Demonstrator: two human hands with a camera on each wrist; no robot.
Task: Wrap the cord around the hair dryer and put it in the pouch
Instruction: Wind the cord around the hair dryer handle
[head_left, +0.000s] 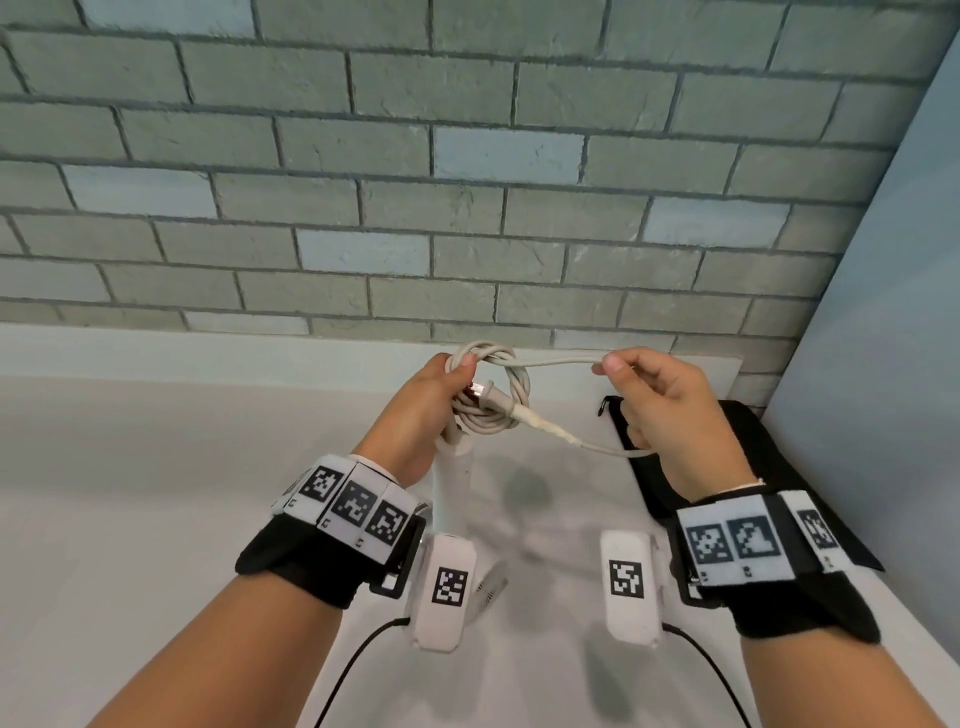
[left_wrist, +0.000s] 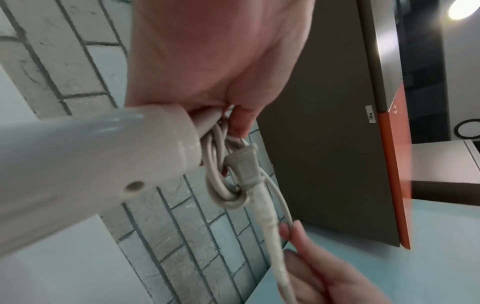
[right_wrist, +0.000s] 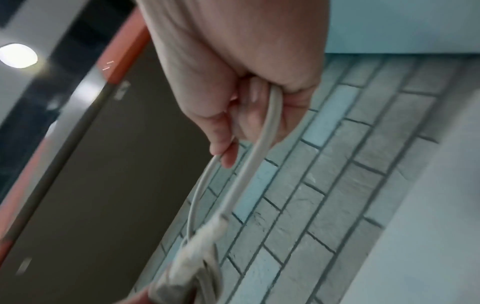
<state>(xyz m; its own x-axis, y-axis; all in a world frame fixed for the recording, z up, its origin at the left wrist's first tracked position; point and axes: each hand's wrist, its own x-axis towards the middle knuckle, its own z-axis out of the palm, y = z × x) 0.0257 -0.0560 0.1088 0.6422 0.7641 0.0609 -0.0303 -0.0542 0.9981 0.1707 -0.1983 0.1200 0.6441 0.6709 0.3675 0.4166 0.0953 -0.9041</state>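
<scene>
Cord (head_left: 491, 387): cream, mostly gathered into a coil of several turns at the end of the hair dryer's handle; one loose loop is left out to the right, and its strands run back toward the coil.
Plug (left_wrist: 245, 164): two-pin, lying against the coil and pointing in toward the left palm; not tucked in.
Hair dryer (head_left: 452, 483): white, held in the air above the table (head_left: 156, 493) with the handle end up; the body hangs below, largely hidden behind the left wrist camera.
Left hand (head_left: 421, 410): curled round the coil and the handle end, thumb pressing the turns together.
Right hand (head_left: 670, 415): thumb and forefinger pinch the upper strand of the loose loop; the lower strand passes through the curled fingers.
Pouch (head_left: 748, 467): black, lying flat on the table near the right edge, beneath the right hand; whether its mouth is open cannot be told.
Done: bulk of the winding, as judged from the coil.
Left: the last loop to go round or through the coil, the plug end to be secured, then the dryer into the pouch, which holds nothing of it yet.
</scene>
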